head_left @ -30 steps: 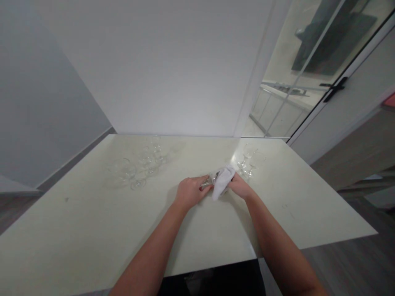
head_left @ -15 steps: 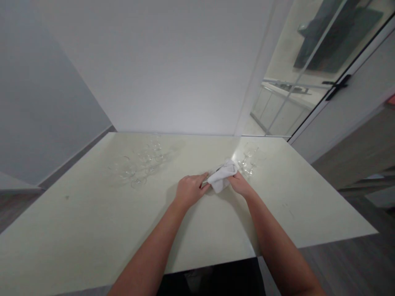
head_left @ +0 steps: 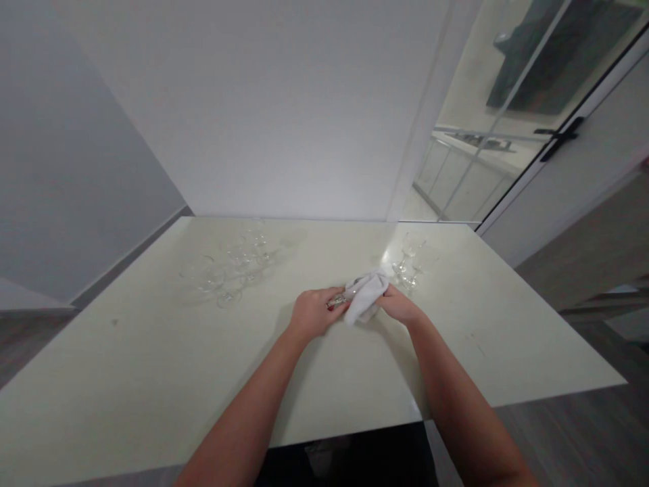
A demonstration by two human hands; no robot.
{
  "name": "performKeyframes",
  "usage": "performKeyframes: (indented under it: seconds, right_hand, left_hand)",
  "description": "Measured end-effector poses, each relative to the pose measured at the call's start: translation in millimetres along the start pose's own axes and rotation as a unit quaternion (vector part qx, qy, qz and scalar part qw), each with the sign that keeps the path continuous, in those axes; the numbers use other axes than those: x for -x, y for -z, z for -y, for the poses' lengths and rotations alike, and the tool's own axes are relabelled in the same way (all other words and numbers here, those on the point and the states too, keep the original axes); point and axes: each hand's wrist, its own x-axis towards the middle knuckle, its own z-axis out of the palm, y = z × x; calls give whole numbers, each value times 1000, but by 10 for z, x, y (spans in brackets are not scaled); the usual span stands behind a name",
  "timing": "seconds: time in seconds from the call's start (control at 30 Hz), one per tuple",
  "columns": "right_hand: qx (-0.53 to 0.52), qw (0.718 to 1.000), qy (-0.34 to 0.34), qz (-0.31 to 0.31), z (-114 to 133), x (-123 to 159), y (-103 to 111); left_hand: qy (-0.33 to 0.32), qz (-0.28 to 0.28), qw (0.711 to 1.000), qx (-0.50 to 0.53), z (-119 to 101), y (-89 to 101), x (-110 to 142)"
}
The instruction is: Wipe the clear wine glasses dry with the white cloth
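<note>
My left hand [head_left: 314, 314] grips a clear stemmed glass [head_left: 339, 298] held sideways low over the pale table [head_left: 152, 379]. My right hand [head_left: 400, 306] holds a white cloth [head_left: 364, 297] bunched around the other end of that glass, which hides its bowl. Both hands meet near the middle of the table, a little toward the far side.
A group of several clear stemmed glasses [head_left: 230, 270] stands at the far left of the table. Two or three more glasses [head_left: 410, 262] stand just beyond my right hand. A white wall lies behind, and a glass door with a black handle [head_left: 558, 138] is at the right.
The cloth in my right hand has shifted and rebunched around the glass, first lifted toward the far side, then drawn back toward me. Both hands stay in nearly the same spot.
</note>
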Motion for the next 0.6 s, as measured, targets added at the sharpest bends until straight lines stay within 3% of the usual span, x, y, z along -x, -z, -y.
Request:
performKeyframes:
  seconds: [0.17, 0.27, 0.37, 0.43, 0.5, 0.53, 0.6]
  right_hand:
    - [-17, 998, 50, -47, -12, -37, -19]
    - [-112, 980, 84, -143, -5, -103, -60]
    - [-226, 924, 123, -283, 6, -162, -53]
    - [-241, 906, 126, -324, -1, -166, -31]
    - [-201, 937, 87, -271, -23, -138, -51]
    - [-166, 963, 53, -206, -36, -116, -93]
    - [-135, 984, 21, -115, -59, -76, -241]
  left_hand:
    - [11, 2, 1000, 14, 26, -25, -16]
    - [24, -34, 994, 104, 11, -52, -37]
    - [62, -77, 961, 257, -30, -69, -59]
    - [98, -99, 922, 362, -58, -67, -71]
    - [127, -107, 876, 453, -79, -65, -80]
    - [134, -102, 855, 490, -87, -72, -82]
    - [134, -75, 832, 533, -102, -110, -83]
